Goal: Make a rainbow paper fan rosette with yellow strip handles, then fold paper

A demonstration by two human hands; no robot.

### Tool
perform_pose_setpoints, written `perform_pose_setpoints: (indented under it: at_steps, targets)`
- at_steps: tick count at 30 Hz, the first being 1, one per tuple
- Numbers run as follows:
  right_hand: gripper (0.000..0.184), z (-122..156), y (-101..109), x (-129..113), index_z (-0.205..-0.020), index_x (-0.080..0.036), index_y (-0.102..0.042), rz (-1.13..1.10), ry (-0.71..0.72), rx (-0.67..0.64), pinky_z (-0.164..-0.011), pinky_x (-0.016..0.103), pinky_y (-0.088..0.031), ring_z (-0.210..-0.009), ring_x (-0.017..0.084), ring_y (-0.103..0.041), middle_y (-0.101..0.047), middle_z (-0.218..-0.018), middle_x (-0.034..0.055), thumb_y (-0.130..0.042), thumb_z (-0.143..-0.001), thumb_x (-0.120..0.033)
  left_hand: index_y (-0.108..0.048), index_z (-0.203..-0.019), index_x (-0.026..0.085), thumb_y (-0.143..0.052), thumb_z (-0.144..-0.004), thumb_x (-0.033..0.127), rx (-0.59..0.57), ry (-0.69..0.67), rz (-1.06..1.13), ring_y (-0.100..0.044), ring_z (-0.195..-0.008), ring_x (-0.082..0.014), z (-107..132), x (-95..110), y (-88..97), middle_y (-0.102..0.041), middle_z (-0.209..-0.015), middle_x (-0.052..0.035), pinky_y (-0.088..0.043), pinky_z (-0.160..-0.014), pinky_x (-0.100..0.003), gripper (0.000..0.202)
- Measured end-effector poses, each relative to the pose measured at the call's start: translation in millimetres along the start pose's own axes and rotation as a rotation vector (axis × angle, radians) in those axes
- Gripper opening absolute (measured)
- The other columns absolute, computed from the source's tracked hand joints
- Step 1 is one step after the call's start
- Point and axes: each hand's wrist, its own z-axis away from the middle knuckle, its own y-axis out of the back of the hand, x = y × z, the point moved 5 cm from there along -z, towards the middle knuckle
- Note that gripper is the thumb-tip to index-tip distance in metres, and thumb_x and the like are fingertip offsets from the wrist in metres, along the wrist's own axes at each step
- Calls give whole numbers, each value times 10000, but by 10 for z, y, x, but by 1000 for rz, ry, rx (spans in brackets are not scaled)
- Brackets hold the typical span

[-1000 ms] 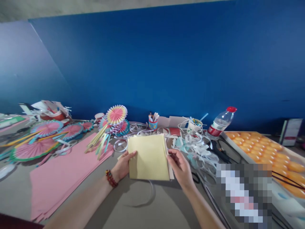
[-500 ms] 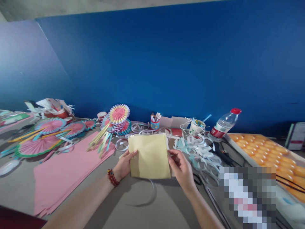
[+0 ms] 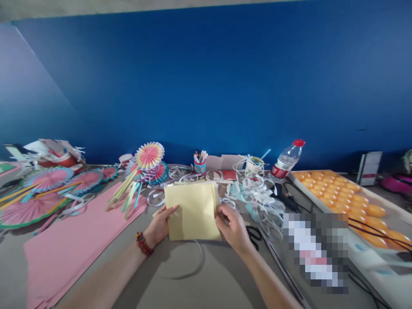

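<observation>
A stack of pale yellow paper (image 3: 192, 212) is held up above the grey table, between my two hands. My left hand (image 3: 160, 224) grips its left edge, thumb on the front and fingers behind. At the right edge, my right hand (image 3: 232, 226) pinches the paper between thumb and curled fingers. White sheet edges show along its top and right side. Below the paper, a curled white paper strip (image 3: 198, 262) lies on the table. Black-handled scissors (image 3: 254, 235) lie just right of my right hand, partly hidden.
Pink sheets (image 3: 74, 240) and pleated paper fans (image 3: 41, 193) cover the left side. Beyond the paper stand a blue cup of sticks (image 3: 200, 165) and loose white strips (image 3: 267, 197). To the right are a water bottle (image 3: 286, 161), a tray of orange rounded objects (image 3: 337, 193) and black cables (image 3: 380, 236).
The view has turned slightly to the right, so the table's contents shift left. Both hands keep hold of the yellow paper, with the right fingers a little more curled at its edge.
</observation>
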Motion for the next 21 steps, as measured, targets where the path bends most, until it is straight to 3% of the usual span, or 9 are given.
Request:
perform_pose_setpoints:
  at_steps: [6,9,17,21]
  targets:
    - [103,89,6,-324,-846,-213,-546,219,315,37,-655,277,-465,-767,194,-589,-599,-818,56,-491,-881,-134,-692,-1005,122,-780,-729,171,-11,-17,-17,-744,-757,-240,12,22,-22,-774,-914,-113,-606,-784,-374,294]
    - [130,123,14,-398,-937,-218,-571,245,399,45,-712,301,-508,-849,214,-633,-652,-898,83,-502,-887,-120,-690,-988,124,-791,-728,196,-4,-28,-25,-741,-742,-231,18,33,-16,-773,-892,-103,-607,-767,-361,289]
    - [269,187,8,-420,-1162,-243,-560,273,412,69,-709,350,-571,-825,242,-699,-718,-919,80,-582,-894,-221,-702,-956,131,-810,-716,210,7,-53,-17,-731,-716,-233,19,35,21,-775,-857,-93,-596,-756,-364,275]
    - [423,168,43,-440,-1307,-219,-492,283,423,108,-815,393,-577,-960,271,-700,-723,-1066,122,-588,-896,-236,-706,-947,141,-809,-721,205,0,-55,18,-733,-727,-229,13,23,49,-777,-864,-85,-588,-792,-366,257]
